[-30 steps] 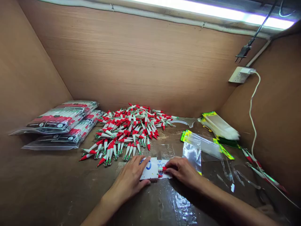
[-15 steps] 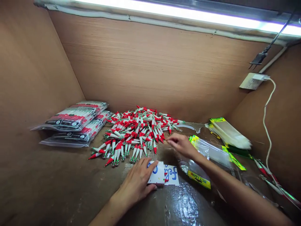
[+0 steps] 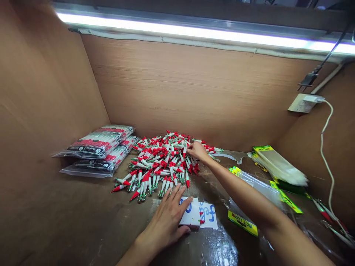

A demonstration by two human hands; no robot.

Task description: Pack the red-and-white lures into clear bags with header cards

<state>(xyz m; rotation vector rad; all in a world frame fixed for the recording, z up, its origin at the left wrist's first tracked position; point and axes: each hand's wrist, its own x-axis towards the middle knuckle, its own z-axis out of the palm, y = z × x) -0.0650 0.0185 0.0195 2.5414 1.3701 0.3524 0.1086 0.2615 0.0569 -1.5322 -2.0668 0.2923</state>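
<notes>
Table: brown, scuffed, taped in places; carries everything below.
Lure pile (image 3: pixel 158 159): red-and-white lures with green hook ends, heaped at mid table toward the back. Risk: hooks look tangled, so lifting one could drag out neighbours or prick a finger.
Filled packs (image 3: pixel 97 144): clear bags of similar lures, stacked left of the pile.
Bag stack (image 3: pixel 285 164): flat clear bags, yellow headers, back right.
Loose bags (image 3: pixel 255 186): right of centre, partly under the right forearm, one header reading BCT LURE. Risk: a low forearm could sweep them askew.
Left hand (image 3: pixel 172 210): fingers spread wide, palm down over the left part of the block, thumb along its near side – a resting hold, not a tight grip. Risk: uneven pressure could skew the block.
Right hand (image 3: pixel 196 150): at the pile's right side, fingertips drawn narrow against the lures; can't tell whether one is held. Risk: a poor pinch could drop a lure.
White block (image 3: pixel 194 212): blue marking on top, in front of the pile, under the left hand.
Card (image 3: pixel 210 215): white, blue lettering, sticks out right of the block.
Red tips (image 3: pixel 202 221): small, showing at the block's right edge over the card. Risk: if the block shifts, they could slide out of line.
</notes>
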